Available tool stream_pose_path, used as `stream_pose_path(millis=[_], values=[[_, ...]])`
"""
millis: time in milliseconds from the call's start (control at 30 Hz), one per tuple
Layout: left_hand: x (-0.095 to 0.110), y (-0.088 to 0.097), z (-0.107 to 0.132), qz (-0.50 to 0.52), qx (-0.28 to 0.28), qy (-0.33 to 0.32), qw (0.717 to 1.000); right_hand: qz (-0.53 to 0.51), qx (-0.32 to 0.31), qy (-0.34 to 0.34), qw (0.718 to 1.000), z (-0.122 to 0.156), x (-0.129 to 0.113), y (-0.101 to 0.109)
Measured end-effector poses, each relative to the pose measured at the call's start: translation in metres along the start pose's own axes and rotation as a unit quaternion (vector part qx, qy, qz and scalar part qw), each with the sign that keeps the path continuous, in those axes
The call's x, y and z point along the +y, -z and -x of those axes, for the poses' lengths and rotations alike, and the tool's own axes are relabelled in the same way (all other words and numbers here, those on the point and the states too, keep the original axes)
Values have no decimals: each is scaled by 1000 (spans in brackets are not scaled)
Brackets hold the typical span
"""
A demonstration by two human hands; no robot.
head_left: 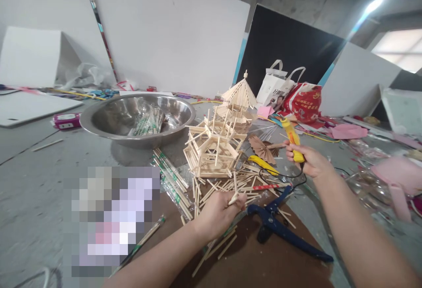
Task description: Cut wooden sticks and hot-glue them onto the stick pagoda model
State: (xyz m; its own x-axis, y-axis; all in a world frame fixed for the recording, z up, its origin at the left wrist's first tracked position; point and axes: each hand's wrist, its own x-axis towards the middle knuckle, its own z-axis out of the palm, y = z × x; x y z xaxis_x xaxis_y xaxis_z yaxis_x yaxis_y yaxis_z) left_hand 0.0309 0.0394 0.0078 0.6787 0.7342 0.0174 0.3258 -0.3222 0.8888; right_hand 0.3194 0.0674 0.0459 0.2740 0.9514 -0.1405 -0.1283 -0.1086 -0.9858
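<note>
My right hand [313, 159] is wrapped round a yellow hot glue gun [290, 135], raised at the right with its black cord hanging below. Lower and nearer the middle, my left hand [217, 213] pinches a short wooden stick [235, 186] that points upward. Just beyond it stands a pavilion model [214, 154] built of wooden sticks, several-sided with open railings. A pointed stick roof [242, 92] shows behind and above the model's frame. Loose cut sticks [219, 190] lie scattered between my left hand and the model.
A blue cutter [283, 228] lies beside my left hand, near a yellow-handled tool [263, 164]. Packaged chopsticks [171, 173] lie left of the model; more sit inside a steel basin [89, 123]. Bags [303, 101] and pink scraps [349, 131] are at the right. A blurred patch covers the lower left.
</note>
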Motion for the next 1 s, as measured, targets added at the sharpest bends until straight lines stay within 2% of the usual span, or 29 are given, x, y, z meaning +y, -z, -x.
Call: stream_pose_path(millis=[67, 167, 300, 400, 533, 700, 1000], values=[[0, -1, 0, -1, -6, 1, 1000, -49, -38, 47, 997, 10, -6, -13], [-1, -1, 0, -4, -10, 4, 1000, -20, -62, 95, 993, 26, -14, -31], [-1, -1, -1, -6, -13, -1, 1000, 73, -130, 108, 983, 42, -19, -52], [0, -1, 0, -7, -11, -4, 1000, 164, -145, 99, 971, 48, -19, -65], [2, -1, 0, -4, -13, 0, 1000, 281, -131, 113, 944, 52, -15, -78], [2, -1, 0, -11, -22, 1, 1000, 463, -62, 156, 870, 52, -11, -87], [2, -2, -1, -24, -24, 0, 999, 509, -42, 201, 836, 50, -8, -97]])
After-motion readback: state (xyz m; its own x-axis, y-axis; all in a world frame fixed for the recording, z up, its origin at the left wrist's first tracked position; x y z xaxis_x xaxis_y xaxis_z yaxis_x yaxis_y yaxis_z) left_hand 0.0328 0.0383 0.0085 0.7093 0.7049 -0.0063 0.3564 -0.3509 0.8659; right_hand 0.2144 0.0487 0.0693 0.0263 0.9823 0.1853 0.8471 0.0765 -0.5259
